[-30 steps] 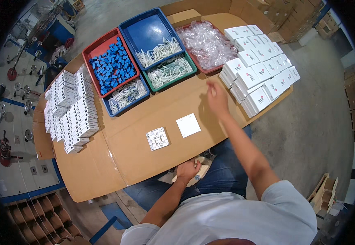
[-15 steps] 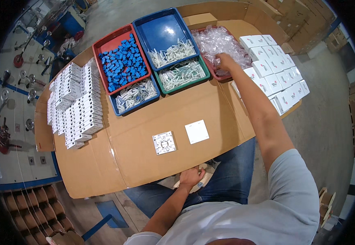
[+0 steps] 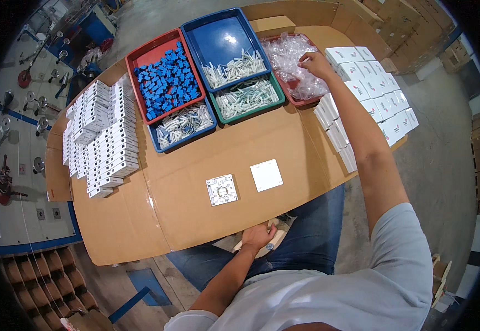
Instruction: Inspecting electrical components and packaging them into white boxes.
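Observation:
My right hand point(image 3: 317, 64) is over the right side of a red tray point(image 3: 304, 102) heaped with crinkled clear plastic pieces point(image 3: 284, 54). Its fingers are pinched together; anything between them is too small or see-through to make out. Low between my knees, my left hand point(image 3: 258, 235) rests on a pale wooden seat point(image 3: 276, 240), thumb spread from the fingers, whose tips are partly hidden near the cardboard edge. On the cardboard tabletop point(image 3: 195, 231) lie a white square frame with moulded inner parts point(image 3: 221, 190) and, to its right, a flat white square plate point(image 3: 266, 175). Neither hand touches them.
White boxes point(image 3: 369, 91) are stacked at right, under my right forearm. Small white cartons point(image 3: 104, 149) fill the left. Trays at the back hold blue clips point(image 3: 168, 83), white sleeves point(image 3: 234, 70), greenish sleeves point(image 3: 245, 99) and mixed small bags point(image 3: 184, 127).
My right hand has lifted from the plastic heap and moved slightly up and right. The heap has shifted, baring some red tray bottom. My left hand stays on the seat.

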Demonstrator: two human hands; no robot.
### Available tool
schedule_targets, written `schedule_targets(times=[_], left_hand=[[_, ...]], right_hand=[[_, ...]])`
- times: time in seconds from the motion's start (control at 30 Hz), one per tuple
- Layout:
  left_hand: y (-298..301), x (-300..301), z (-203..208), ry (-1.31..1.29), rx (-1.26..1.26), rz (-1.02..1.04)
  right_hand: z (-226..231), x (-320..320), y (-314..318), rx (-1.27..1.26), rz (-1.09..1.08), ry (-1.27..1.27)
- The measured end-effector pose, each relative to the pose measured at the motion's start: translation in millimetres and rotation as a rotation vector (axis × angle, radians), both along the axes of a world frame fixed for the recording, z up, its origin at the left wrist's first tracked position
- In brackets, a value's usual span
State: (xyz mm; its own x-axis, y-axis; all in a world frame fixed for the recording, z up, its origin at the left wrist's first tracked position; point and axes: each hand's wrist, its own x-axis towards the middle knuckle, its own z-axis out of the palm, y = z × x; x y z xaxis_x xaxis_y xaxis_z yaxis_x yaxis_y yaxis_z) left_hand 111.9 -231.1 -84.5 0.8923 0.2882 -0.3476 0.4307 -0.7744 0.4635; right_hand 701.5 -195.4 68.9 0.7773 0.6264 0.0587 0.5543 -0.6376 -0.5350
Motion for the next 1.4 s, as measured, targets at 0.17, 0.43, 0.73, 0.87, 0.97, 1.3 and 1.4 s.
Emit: schedule_targets(times=[0.17,0.43,0.73,0.87,0.97,1.3,1.4], left_hand=[[-1,10,15,0.079,-0.042,-0.046],[-8,0,5,-0.128,0.032,-0.001],[-6,6,11,0.045,-0.064,0.003],[-4,7,11,0.055,-0.102,-0.013],[-3,3,13,0.031,-0.148,-0.021],[-10,22,138,-0.71,-1.112,0.726],[13,30,134,-0.701,-1.099,0.799]], right_hand=[[-31,32,-28,0.347,-0.063,0.226],[-24,6,-47,0.39,-0.16,0.09],[33,-56,-60,0.608,-0.278,0.397],[35,-94,-71,0.72,-0.168,0.515],[21,-152,-85,0.807,-0.076,0.565],[-23,-436,-112,0.778,-0.094,0.886],[-21,-451,-98,0.868,-0.086,1.068]])
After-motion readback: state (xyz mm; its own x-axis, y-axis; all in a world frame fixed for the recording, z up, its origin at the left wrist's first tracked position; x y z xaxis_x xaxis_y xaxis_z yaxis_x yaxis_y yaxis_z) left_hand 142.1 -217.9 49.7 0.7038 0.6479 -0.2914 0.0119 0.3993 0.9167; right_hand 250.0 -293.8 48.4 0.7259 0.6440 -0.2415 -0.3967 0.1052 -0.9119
